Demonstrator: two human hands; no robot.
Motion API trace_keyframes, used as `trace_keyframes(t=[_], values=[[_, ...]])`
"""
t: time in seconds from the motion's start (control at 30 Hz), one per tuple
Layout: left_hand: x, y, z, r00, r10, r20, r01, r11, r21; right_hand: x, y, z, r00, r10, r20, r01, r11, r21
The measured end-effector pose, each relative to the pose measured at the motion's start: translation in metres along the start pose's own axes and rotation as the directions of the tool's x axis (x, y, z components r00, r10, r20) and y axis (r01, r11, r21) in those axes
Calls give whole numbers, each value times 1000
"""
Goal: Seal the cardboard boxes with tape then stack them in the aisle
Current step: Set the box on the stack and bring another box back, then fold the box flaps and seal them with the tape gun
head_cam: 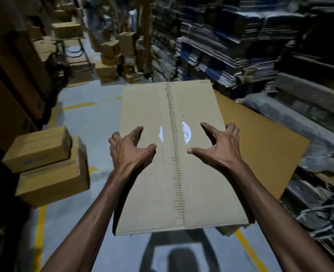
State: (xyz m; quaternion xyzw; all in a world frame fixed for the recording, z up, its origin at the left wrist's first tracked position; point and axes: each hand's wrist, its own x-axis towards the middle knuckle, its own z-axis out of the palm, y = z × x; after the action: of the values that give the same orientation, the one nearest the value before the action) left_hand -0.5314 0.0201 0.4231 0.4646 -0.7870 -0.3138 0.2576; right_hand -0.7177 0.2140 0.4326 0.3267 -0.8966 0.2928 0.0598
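Observation:
A flattened brown cardboard box (182, 173) with a stitched seam down its middle and a white round sticker lies in front of me, above the grey aisle floor. My left hand (129, 148) is on its left edge, thumb and forefinger clawed on top and the outer fingers hooked over the edge. My right hand (219, 146) mirrors it on the right edge, fingers curled over the side. Two sealed cardboard boxes (50, 165) are stacked on the floor to my left. No tape is in view.
Tall dark cartons stand along the left. Shelves of bundled flat cardboard (231, 48) fill the right side, with a brown sheet (264, 146) on the floor beneath. More small boxes (111, 61) are piled far down the aisle. Yellow floor lines (39, 228) mark the lane.

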Motion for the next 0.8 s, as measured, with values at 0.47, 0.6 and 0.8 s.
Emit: trace_keyframes(t=[0.47,0.6,0.8], values=[[182,114,115,768,453,453,-501,865,-18,66,45,-10,840,490,-235,-513,857,-44],[210,140,147,675,500,542,-576,816,-35,86,59,-15,793,548,-268,-581,812,-58],[250,182,226,596,522,610,-631,775,-47,138,117,-11,750,607,-262,-643,761,-79]])
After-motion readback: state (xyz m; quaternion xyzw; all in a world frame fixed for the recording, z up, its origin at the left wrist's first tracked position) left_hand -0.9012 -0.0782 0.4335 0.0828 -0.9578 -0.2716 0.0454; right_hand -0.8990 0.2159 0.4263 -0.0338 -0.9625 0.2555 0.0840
